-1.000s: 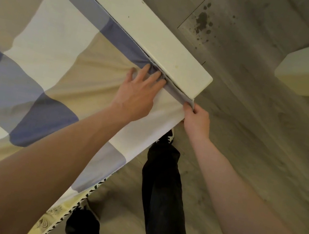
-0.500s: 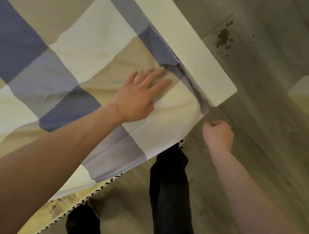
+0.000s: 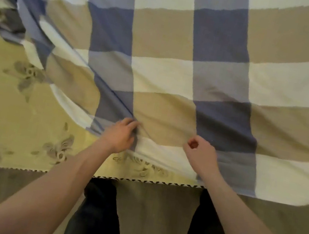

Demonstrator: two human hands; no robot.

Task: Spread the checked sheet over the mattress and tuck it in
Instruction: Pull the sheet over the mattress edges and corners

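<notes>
Left hand point(image 3: 120, 136) grip bunching checked sheet point(image 3: 209, 68), yellow floral mattress point(image 3: 6, 111) bare

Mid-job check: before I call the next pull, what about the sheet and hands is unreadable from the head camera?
- Right hand: curled shut on the checked sheet; whether it pinches cloth is hidden by its own fingers.
- Sheet's far and right edges: cut off by the frame.
- Bunched sheet at upper left: motion-blurred.
- Mattress under the sheet: covered.
- Left hand grips a fold.

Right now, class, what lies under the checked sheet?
Under the checked sheet lies a yellow floral mattress cover, bare at the left and along the near edge. How far it runs beneath the sheet is covered.
</notes>
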